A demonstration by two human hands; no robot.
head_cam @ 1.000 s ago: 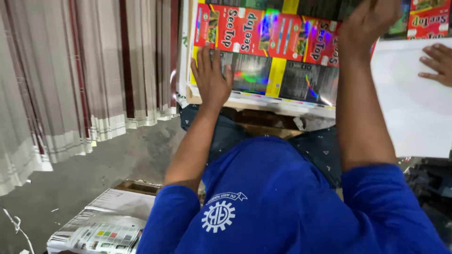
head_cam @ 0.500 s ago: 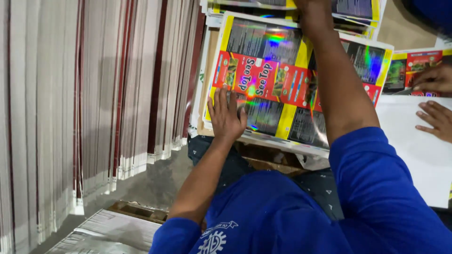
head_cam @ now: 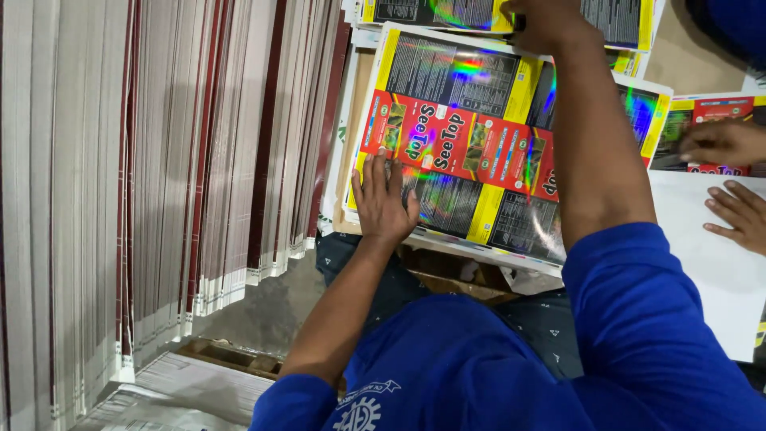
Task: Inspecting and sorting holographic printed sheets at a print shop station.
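A glossy printed sheet [head_cam: 447, 80] with red, yellow and dark panels and a rainbow sheen lies on top of a stack in front of me. My left hand [head_cam: 383, 195] rests flat on its near left part, fingers spread. My right hand [head_cam: 546, 24] reaches over to the sheet's far edge with its fingers curled on that edge. My blue sleeves and shirt fill the lower part of the view.
Tall stacks of sheets on edge [head_cam: 120, 175] fill the left side. A white sheet [head_cam: 718, 271] lies at the right, where another person's hands [head_cam: 738, 211] rest near a second printed sheet [head_cam: 702, 112]. A wooden pallet [head_cam: 223, 355] lies below.
The printed sheet now sits lower and nearer in view. My left hand stays flat on its near left part. My right hand has reached further to the far edge.
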